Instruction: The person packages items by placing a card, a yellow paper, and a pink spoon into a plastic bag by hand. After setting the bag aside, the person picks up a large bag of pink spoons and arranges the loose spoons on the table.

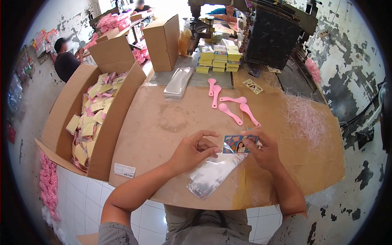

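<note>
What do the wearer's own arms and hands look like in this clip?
The left hand and right hand are ungloved, with no watch visible. The forearms are bare; short grey sleeves with dark speckles cover the upper arms.

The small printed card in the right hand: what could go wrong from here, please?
The printed card could slip or bend, since the right hand seems to hold only one end. The clear plastic bags below it look slick and might slide if brushed. The pink spoons lie loose just beyond this hand, so a forward reach might knock one.
</note>
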`<state>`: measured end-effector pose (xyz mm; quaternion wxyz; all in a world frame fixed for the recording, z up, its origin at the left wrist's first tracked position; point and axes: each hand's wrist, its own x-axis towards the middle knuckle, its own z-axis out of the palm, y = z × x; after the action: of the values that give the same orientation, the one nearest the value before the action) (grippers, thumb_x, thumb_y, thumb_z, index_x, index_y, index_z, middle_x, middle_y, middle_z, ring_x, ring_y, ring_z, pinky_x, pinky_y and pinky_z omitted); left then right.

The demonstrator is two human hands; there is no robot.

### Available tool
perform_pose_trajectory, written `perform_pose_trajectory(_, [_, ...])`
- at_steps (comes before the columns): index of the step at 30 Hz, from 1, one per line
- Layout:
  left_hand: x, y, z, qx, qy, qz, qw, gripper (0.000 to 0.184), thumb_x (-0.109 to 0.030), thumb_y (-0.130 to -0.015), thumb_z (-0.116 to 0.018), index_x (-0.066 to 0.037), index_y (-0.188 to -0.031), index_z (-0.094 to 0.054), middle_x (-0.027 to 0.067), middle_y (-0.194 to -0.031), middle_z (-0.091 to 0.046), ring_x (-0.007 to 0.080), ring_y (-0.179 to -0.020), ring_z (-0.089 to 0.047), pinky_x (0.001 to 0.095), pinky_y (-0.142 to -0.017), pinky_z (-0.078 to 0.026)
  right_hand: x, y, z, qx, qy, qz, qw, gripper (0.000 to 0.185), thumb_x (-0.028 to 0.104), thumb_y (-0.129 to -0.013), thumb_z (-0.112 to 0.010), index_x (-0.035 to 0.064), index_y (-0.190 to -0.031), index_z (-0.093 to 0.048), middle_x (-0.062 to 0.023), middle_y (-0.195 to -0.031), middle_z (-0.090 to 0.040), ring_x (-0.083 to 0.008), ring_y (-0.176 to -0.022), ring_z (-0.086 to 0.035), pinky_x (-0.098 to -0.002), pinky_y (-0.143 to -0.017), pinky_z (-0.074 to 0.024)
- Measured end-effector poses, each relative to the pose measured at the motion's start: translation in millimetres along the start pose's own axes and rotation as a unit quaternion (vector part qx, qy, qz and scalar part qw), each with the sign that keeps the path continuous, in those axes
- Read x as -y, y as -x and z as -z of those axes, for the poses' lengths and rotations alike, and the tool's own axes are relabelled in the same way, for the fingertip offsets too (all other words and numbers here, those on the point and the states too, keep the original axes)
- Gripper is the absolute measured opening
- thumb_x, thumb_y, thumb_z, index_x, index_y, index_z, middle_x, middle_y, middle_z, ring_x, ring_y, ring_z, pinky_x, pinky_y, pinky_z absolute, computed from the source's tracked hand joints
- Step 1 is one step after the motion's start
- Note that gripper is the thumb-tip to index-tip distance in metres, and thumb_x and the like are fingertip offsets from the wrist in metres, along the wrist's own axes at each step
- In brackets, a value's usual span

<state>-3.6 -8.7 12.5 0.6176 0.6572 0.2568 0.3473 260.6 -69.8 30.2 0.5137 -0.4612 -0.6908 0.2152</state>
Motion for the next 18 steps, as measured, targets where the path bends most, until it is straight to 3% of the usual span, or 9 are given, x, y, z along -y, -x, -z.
perform_pose_trajectory(1, [-1.8,0.1,0.0,0.0,-0.005,0.007,1.0,0.045,-0.001,-0.096,-0.072,0.0,-0.137,-0.054,0.0125,-0.098,-0.078,0.0129,-0.09,-0.074,0.0272,-0.08,-0.058,3.5,-0.7,2.1,0.039,0.032,0.018,0.999,0.02,0.002,-0.091,-0.074,0.003,-0.111,-0.073,-0.0072,-0.101,-0.073,-0.0156,-0.09,-0.069,-0.0307,-0.079,-0.054])
perform_pose_trajectory(4, [-6.0,0.1,1.0,-0.003,-0.016,0.019,1.0,0.048,0.0,-0.097,-0.071,0.0,-0.14,-0.051,0.0147,-0.101,-0.078,0.0157,-0.094,-0.075,0.0288,-0.084,-0.059,7.0,0.0,-1.3,0.031,0.033,0.02,0.999,0.022,0.002,-0.09,-0.074,0.0033,-0.112,-0.074,-0.0079,-0.099,-0.072,-0.0171,-0.088,-0.069,-0.0315,-0.078,-0.0536])
perform_pose_trajectory(7, [-4.7,-0.3,0.9,-0.006,-0.015,0.018,1.0,0.05,0.0,-0.097,-0.071,0.0,-0.142,-0.05,0.0149,-0.101,-0.078,0.0154,-0.093,-0.075,0.0291,-0.084,-0.059,-3.9,4.3,-9.9,-0.044,-0.055,-0.026,0.997,0.024,0.001,-0.09,-0.074,0.0043,-0.114,-0.074,-0.008,-0.095,-0.071,-0.0184,-0.085,-0.068,-0.0315,-0.076,-0.0532])
perform_pose_trajectory(10, [-5.2,0.1,-0.1,-0.003,-0.009,0.018,1.0,0.053,0.0,-0.097,-0.071,0.0,-0.145,-0.048,0.0149,-0.101,-0.078,0.0149,-0.092,-0.075,0.0293,-0.083,-0.059,-0.4,3.2,-7.5,-0.018,-0.032,-0.022,0.999,0.024,0.002,-0.091,-0.074,0.005,-0.114,-0.074,-0.0083,-0.094,-0.069,-0.0192,-0.083,-0.067,-0.0321,-0.074,-0.0529])
perform_pose_trajectory(13, [-6.8,1.1,-1.0,0.005,-0.028,0.01,1.0,0.055,0.0,-0.098,-0.071,0.0,-0.147,-0.047,0.0147,-0.1,-0.078,0.0148,-0.092,-0.075,0.0298,-0.083,-0.059,10.3,-5.3,-0.5,0.073,0.063,0.058,0.994,0.024,0.002,-0.091,-0.074,0.0056,-0.114,-0.074,-0.0084,-0.093,-0.068,-0.0191,-0.081,-0.066,-0.033,-0.073,-0.0526])
perform_pose_trajectory(18, [-5.1,3.8,-4.7,0.04,-0.152,-0.047,0.986,0.057,-0.002,-0.098,-0.071,-0.002,-0.15,-0.046,0.0136,-0.098,-0.078,0.0147,-0.09,-0.074,0.0308,-0.083,-0.06,14.5,-3.2,-21.4,0.073,0.046,0.049,0.995,0.03,0.003,-0.09,-0.076,0.004,-0.12,-0.071,-0.01,-0.099,-0.07,-0.0188,-0.086,-0.068,-0.0303,-0.077,-0.0547])
